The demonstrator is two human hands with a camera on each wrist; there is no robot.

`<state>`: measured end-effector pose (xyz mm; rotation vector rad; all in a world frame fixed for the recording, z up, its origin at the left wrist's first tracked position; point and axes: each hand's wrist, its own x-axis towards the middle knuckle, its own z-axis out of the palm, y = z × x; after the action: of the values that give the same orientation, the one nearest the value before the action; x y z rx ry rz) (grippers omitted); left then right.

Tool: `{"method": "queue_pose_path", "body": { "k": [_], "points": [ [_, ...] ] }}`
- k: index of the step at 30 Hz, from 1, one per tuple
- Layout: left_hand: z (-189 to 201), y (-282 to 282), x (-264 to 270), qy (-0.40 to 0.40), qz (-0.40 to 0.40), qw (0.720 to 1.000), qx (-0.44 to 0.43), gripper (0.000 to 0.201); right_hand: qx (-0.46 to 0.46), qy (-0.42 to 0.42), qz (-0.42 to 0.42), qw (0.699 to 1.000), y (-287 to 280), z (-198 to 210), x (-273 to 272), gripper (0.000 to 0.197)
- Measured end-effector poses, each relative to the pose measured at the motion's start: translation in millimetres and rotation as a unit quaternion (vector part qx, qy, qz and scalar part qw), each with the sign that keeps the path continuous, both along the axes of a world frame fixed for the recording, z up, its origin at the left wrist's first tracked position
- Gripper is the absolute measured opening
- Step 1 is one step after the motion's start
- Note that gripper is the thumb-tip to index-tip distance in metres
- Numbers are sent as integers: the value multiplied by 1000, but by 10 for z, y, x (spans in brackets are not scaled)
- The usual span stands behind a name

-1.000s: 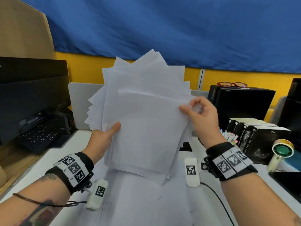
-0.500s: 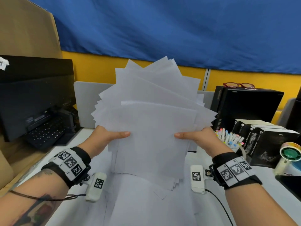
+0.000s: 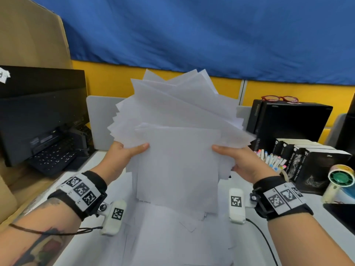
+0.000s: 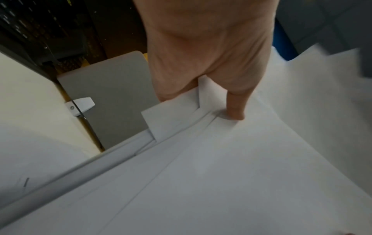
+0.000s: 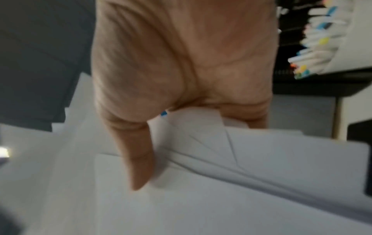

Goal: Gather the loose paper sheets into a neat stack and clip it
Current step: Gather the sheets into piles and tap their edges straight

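Both hands hold a fanned, uneven bundle of paper sheets [image 3: 178, 150] upright above the surface [image 3: 249, 246]. The left hand [image 3: 123, 152] grasps its left edge, the right hand [image 3: 238, 160] its right edge, thumbs pressed on the front sheet.

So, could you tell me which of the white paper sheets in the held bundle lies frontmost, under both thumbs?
The squarest, lowest-hanging white sheet; both thumbs press it, while the sheets behind fan out crookedly above.

White paper sheets [image 3: 178, 166] fanned unevenly, held upright above the desk
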<state>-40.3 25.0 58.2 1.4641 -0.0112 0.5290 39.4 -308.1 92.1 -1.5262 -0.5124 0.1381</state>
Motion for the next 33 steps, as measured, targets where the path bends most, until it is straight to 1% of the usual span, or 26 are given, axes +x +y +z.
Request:
{"method": "queue_pose_path", "body": {
  "k": [2,3,5,7,8,9,11,12,13,14,15,17,18,19,20,22,24,25,27,28,30,32,33],
  "points": [
    [2,-12,4,-5,21,1000,-10,68,15,-9,-3,1000,6,-34,4,35],
    [12,-22,-2,-4,28,1000,-6,63,6,-21,-7,1000,15,-52,11,33],
    [45,-29,-36,5,6,1000,18,61,-10,-36,-17,999,55,-78,7,29],
    [46,6,-63,31,-53,997,45,69,10,-41,-37,998,96,-122,16,28],
    [19,35,-65,47,-80,995,34,71,28,-35,-47,998,118,-144,24,28],
    [-11,49,-77,66,-103,992,0,70,42,-25,-51,997,138,-165,24,28],
    [-102,34,-96,113,-145,979,-89,56,50,-1,-47,998,173,-188,15,29],
    [-152,17,-102,136,-160,972,-106,44,50,11,-41,998,184,-182,5,30],
    [-196,-3,-107,156,-165,969,-101,32,52,20,-34,998,191,-170,-9,31],
    [-227,-18,-102,169,-160,969,-77,27,55,25,-28,998,198,-148,-26,34],
    [-250,-20,-89,168,-151,973,-49,33,61,24,-26,998,199,-123,-38,36],
    [-235,-14,-66,131,-129,983,-15,67,84,10,-33,996,202,-66,-59,41],
    [-192,-19,-55,99,-114,988,-12,77,94,-4,-42,995,204,-40,-58,44],
    [-147,-33,-46,68,-101,993,-5,78,98,-20,-54,994,206,-11,-54,49],
    [-115,-58,-33,47,-85,995,6,74,97,-39,-71,992,214,21,-53,52],
    [-86,-103,-3,28,-38,999,19,68,86,-92,-124,984,219,82,-58,51],
    [-130,-101,32,14,-8,1000,5,58,72,-187,-190,961,197,144,-62,42],
    [-158,-98,33,10,-5,1000,-1,52,65,-240,-214,945,176,176,-72,41],
    [-195,-99,7,5,-8,1000,-16,44,52,-318,-224,920,135,257,-115,46],
    [-208,-95,-8,2,-10,1000,-24,44,26,-353,-221,909,115,297,-132,47],
    [-230,-71,-21,-7,-17,999,-29,52,-58,-415,-221,881,84,383,-160,46],
    [-249,-38,-31,-16,-34,999,-24,71,-136,-453,-224,852,69,454,-184,33],
    [-250,-26,-38,-18,-41,999,-19,82,-160,-454,-227,847,65,486,-206,25]
  ]
}}
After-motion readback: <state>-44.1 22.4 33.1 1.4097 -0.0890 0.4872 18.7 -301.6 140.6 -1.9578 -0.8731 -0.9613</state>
